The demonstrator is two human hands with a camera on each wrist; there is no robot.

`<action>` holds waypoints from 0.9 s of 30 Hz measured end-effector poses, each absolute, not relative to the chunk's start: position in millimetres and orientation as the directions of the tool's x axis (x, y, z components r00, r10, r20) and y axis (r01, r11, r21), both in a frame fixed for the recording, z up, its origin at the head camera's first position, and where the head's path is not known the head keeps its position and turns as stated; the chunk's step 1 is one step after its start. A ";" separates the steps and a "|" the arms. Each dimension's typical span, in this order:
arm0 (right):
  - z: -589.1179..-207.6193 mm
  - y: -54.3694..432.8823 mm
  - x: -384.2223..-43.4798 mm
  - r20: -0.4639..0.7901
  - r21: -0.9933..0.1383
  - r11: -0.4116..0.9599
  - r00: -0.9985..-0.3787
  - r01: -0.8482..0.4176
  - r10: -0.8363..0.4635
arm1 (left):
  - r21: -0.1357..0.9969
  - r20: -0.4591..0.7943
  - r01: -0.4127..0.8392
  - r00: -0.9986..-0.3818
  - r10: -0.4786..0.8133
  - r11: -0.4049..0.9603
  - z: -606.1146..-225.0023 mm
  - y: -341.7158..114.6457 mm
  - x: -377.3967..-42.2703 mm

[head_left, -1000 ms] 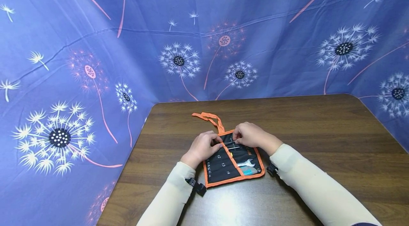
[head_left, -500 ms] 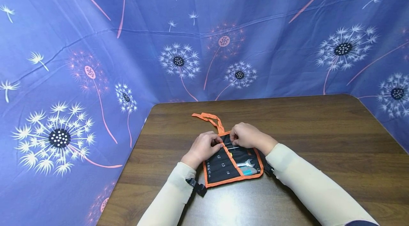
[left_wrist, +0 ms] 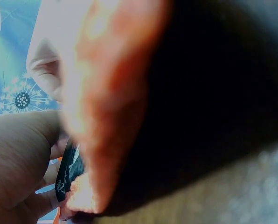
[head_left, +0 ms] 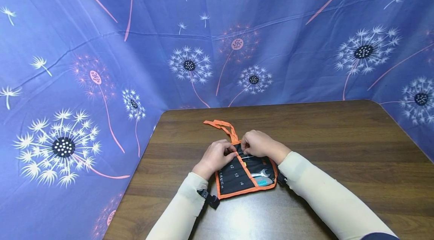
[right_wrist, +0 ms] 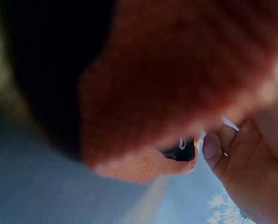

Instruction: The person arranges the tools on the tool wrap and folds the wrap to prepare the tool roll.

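A black tool roll (head_left: 230, 179) with orange trim lies on the table, its pocket side marked with numbers. My left hand (head_left: 213, 157) pinches the orange pocket edge near the far end of the roll. Close beside it, my right hand (head_left: 259, 144) has its fingers curled at the pocket mouth around a small slim tool, mostly hidden, whose kind I cannot tell. Just below those fingers a thin silver shaft (head_left: 247, 157) sticks out of a pocket. An open-end wrench (head_left: 262, 173) and a teal-and-grey handled tool (head_left: 263, 181) sit in the nearer pockets. Both wrist views are largely blocked by blurred orange fabric.
Orange tie straps (head_left: 225, 124) trail from the roll's far edge. The wooden table (head_left: 339, 138) extends widely to the right. Behind it hangs a blue cloth (head_left: 288, 63) with a dandelion print.
My right hand has shifted left, toward the pocket edge and my left hand, drawing the small tool with it. The roll's right side has pulled in slightly. My left hand stays put.
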State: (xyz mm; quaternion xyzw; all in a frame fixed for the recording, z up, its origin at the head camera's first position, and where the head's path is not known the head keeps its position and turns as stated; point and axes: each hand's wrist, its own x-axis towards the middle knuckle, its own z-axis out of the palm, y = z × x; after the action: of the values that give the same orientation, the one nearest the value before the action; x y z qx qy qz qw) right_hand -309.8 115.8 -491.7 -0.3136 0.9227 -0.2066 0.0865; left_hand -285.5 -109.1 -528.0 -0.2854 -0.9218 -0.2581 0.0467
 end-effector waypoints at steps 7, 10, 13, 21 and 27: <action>-490.5 115.8 -309.5 -0.059 -0.468 0.719 -0.794 -0.514 -0.606 | 0.452 0.223 0.542 -0.838 0.499 0.709 -527.0 -109.7 -285.3; -491.1 119.0 -309.3 -0.078 -0.486 0.723 -0.800 -0.491 -0.596 | 0.455 0.213 0.539 -0.839 0.501 0.709 -525.9 -110.5 -284.6; -492.1 123.2 -309.8 -0.081 -0.486 0.731 -0.808 -0.479 -0.584 | 0.463 0.207 0.536 -0.840 0.502 0.706 -523.6 -112.2 -283.2; -495.8 139.8 -312.5 -0.082 -0.490 0.740 -0.821 -0.461 -0.565 | 0.473 0.188 0.516 -0.851 0.490 0.714 -521.6 -121.9 -280.9; -495.9 149.1 -312.7 -0.071 -0.501 0.734 -0.823 -0.459 -0.564 | 0.482 0.177 0.497 -0.862 0.476 0.721 -522.8 -128.4 -279.7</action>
State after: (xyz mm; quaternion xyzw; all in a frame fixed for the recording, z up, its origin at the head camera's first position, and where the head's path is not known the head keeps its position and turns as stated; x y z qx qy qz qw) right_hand -312.7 149.1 -495.9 -0.2767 0.9245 -0.2380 0.1099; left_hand -279.7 -128.4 -522.8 -0.2622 -0.9275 -0.2657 0.0202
